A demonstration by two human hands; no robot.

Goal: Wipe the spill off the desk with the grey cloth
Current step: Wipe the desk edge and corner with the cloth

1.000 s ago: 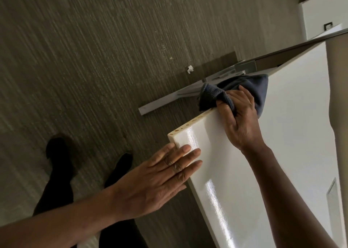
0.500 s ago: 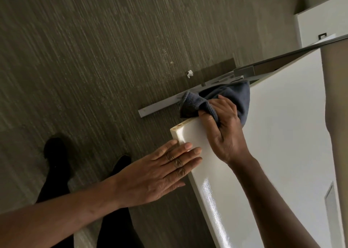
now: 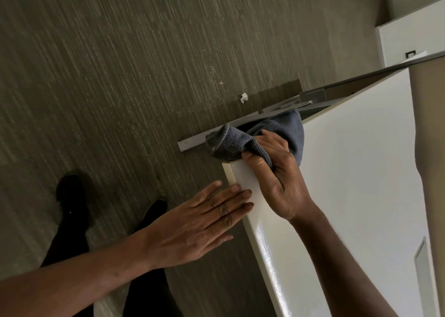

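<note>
A glossy white desk (image 3: 349, 172) fills the right side of the head view, its corner pointing left. My right hand (image 3: 279, 179) grips the bunched grey cloth (image 3: 243, 141) at that corner, and part of the cloth hangs past the desk edge. My left hand (image 3: 199, 222) lies flat, fingers apart, with its fingertips resting on the desk's near edge just below the corner. No spill shows on the visible surface.
Striped dark carpet (image 3: 120, 76) covers the floor at left, with a small white scrap (image 3: 244, 97) on it. A grey metal desk foot (image 3: 192, 144) runs under the corner. My dark legs and shoes (image 3: 72, 196) stand at lower left. A white cabinet (image 3: 414, 37) stands far right.
My right hand has slid the cloth leftward along the desk to its corner, so the cloth now overhangs the edge. My left hand has stayed flat at the near edge.
</note>
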